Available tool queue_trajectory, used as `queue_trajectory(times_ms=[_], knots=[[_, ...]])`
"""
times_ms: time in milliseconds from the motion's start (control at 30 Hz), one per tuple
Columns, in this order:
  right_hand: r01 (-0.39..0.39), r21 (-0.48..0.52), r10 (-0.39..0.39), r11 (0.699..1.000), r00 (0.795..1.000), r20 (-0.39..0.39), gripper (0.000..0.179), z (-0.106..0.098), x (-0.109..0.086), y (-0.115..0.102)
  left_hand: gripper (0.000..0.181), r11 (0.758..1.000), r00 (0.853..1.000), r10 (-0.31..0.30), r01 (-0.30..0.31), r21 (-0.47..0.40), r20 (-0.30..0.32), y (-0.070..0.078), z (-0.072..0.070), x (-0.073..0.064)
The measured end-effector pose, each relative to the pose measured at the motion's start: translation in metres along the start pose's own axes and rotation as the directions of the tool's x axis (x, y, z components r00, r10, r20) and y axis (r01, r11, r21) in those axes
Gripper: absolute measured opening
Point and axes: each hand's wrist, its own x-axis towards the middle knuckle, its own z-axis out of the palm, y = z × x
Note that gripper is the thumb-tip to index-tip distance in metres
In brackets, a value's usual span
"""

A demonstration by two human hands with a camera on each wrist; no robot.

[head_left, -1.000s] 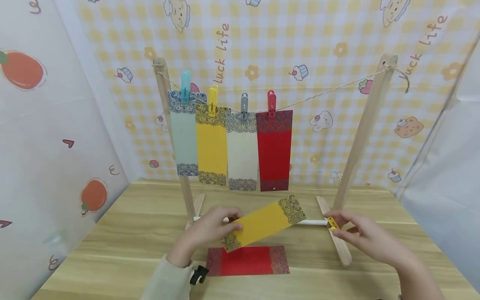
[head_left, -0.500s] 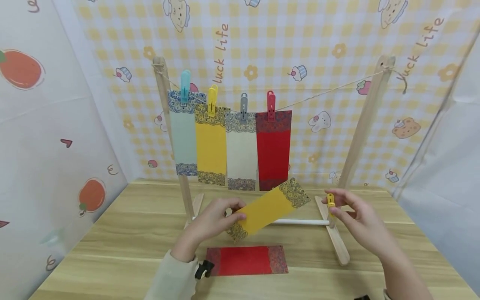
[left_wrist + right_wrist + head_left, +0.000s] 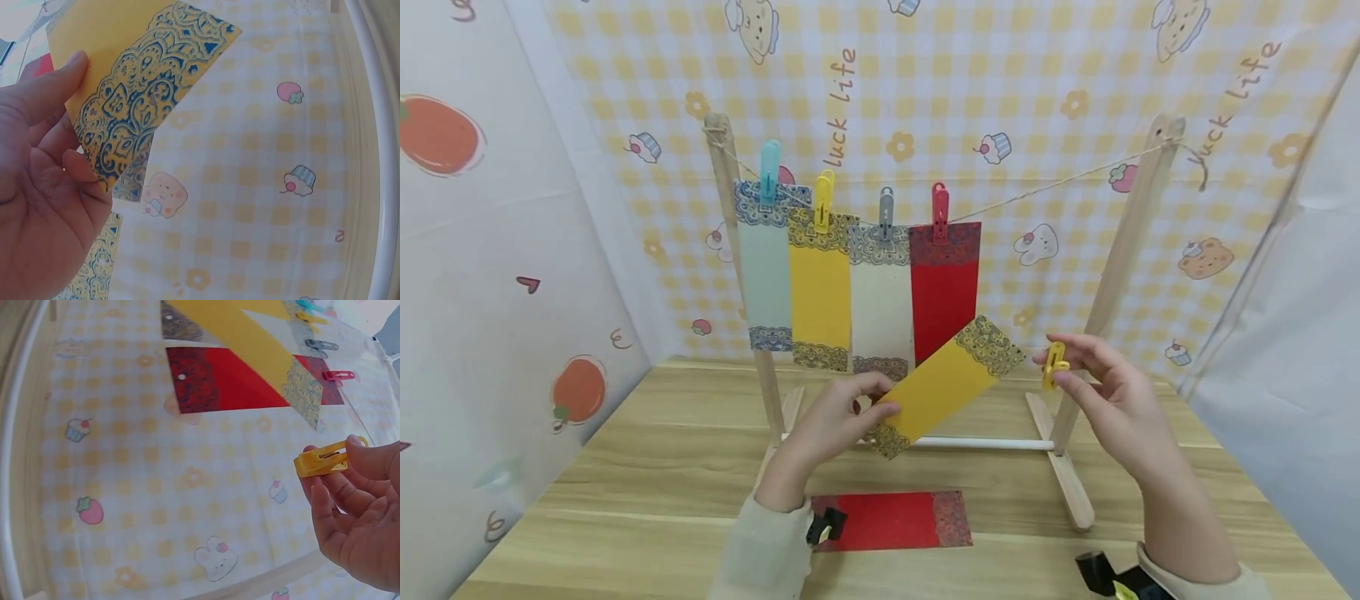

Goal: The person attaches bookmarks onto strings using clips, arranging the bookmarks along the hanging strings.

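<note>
My left hand (image 3: 842, 421) pinches a yellow card (image 3: 936, 392) with dark lace-patterned ends near its lower left end. The card is tilted, its far end up and to the right, overlapping the bottom of the hanging red card (image 3: 945, 287) in the head view. Between thumb and fingers, my right hand (image 3: 1108, 396) holds a yellow clothespin (image 3: 1055, 365), apart from the card and to its right. The right wrist view shows this clothespin (image 3: 322, 459) near the fingertips. Above runs a string (image 3: 1045, 190) tied between two wooden posts.
A pale green card (image 3: 765, 279), a yellow card (image 3: 820, 292) and a white card (image 3: 882, 300) also hang from the string by clothespins. Another red card (image 3: 895, 518) lies on the wooden table (image 3: 647, 500). A white rod (image 3: 985, 442) joins the feet of the stand.
Both hands have risen toward the string, the left carrying the yellow card up and slightly right, the right lifting the yellow clothespin. The hanging cards stay in place.
</note>
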Motion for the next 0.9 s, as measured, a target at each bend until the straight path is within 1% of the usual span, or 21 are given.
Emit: queue_trajectory(times_ms=[67, 167, 233, 300, 333, 433, 500, 633, 800, 900], knots=[[0.017, 0.069, -0.014, 0.997, 0.999, -0.038, 0.037, 0.001, 0.006, -0.005, 0.009, 1.0, 1.0, -0.002, 0.002, -0.01, -0.015, 0.001, 0.002, 0.002], [0.056, 0.142, -0.044, 0.988, 0.995, -0.086, 0.036, 0.004, 0.015, -0.014, 0.009, 0.999, 0.999, -0.013, 0.011, -0.035, -0.048, 0.002, 0.006, 0.005], [0.068, 0.187, -0.048, 0.98, 0.993, -0.112, 0.036, 0.006, 0.021, -0.02, 0.01, 0.999, 0.998, -0.007, 0.003, -0.045, -0.068, 0.002, 0.009, 0.007], [0.076, 0.239, -0.045, 0.968, 0.99, -0.134, 0.035, 0.007, 0.027, -0.025, 0.01, 0.998, 0.996, 0.003, -0.007, -0.056, -0.087, 0.002, 0.013, 0.01], [0.084, 0.277, -0.043, 0.957, 0.988, -0.15, 0.035, 0.008, 0.031, -0.028, 0.011, 0.998, 0.996, 0.011, -0.017, -0.061, -0.093, 0.003, 0.014, 0.011], [0.112, 0.329, -0.052, 0.938, 0.981, -0.186, 0.033, 0.011, 0.044, -0.037, 0.012, 0.997, 0.994, 0.027, -0.036, -0.075, -0.11, 0.006, 0.02, 0.016], [0.135, 0.348, -0.064, 0.928, 0.976, -0.209, 0.032, 0.013, 0.053, -0.042, 0.013, 0.996, 0.992, 0.033, -0.043, -0.079, -0.124, 0.007, 0.023, 0.019], [0.163, 0.373, -0.083, 0.914, 0.972, -0.222, 0.031, 0.017, 0.07, -0.051, 0.016, 0.995, 0.987, 0.035, -0.049, -0.089, -0.155, 0.01, 0.029, 0.025], [0.179, 0.353, -0.101, 0.918, 0.968, -0.229, 0.03, 0.021, 0.087, -0.061, 0.016, 0.992, 0.978, 0.041, -0.064, -0.109, -0.203, 0.013, 0.036, 0.032], [0.203, 0.323, -0.124, 0.924, 0.961, -0.249, 0.03, 0.023, 0.098, -0.066, 0.015, 0.989, 0.973, 0.051, -0.081, -0.126, -0.227, 0.013, 0.041, 0.037]])
